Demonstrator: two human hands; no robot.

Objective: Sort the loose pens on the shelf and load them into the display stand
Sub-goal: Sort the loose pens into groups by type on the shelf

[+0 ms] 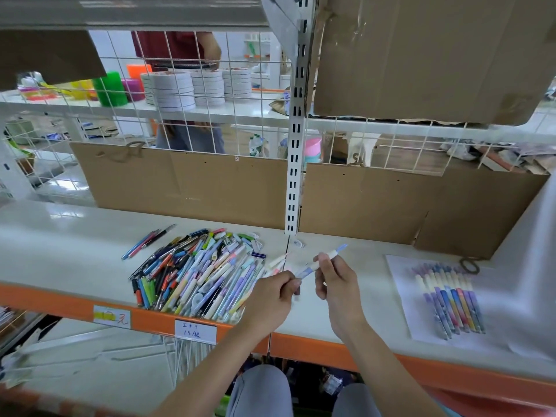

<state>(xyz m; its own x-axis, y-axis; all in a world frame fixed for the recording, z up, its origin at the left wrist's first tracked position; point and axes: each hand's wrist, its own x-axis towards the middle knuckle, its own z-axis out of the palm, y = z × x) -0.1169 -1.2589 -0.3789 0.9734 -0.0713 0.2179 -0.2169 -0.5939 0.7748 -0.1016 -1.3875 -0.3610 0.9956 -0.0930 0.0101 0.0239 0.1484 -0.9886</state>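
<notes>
A big heap of loose pens lies on the white shelf, left of centre. Above the shelf my left hand and my right hand both pinch one white pen with a lilac cap, which slants up to the right. To the right, a row of sorted purple and blue pens lies side by side on a white sheet. Three pens lie apart at the heap's upper left. No display stand is in view.
Cardboard panels line the shelf's back behind a white slotted upright. A small white cap lies by the upright. A scissors handle pokes out near the sheet. Another person stands beyond the wire grid.
</notes>
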